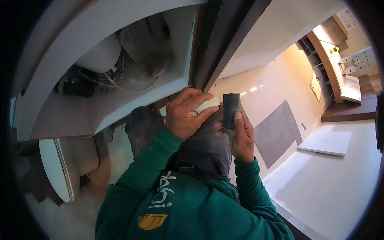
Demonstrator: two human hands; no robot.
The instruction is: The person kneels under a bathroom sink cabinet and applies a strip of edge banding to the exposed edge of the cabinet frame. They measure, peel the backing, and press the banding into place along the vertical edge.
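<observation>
My left hand (185, 114) pinches a small pale cream block (209, 104) between thumb and fingers, above my knee. Beside it, my right hand (242, 138) grips a dark, slightly curved rectangular piece of sandpaper (231, 111). The thumb presses on its right side, and a lighter edge shows there. The block and the sandpaper are close together but apart. Both hands are just in front of the lower end of a dark upright frame (220, 44).
At left, an open white cabinet (44, 116) holds hoses and a dark device (78, 83). A toilet (56, 168) stands below it. A grey sheet (279, 134) lies on the floor at right, near a white panel (326, 143). A ladder (360, 60) is farther back.
</observation>
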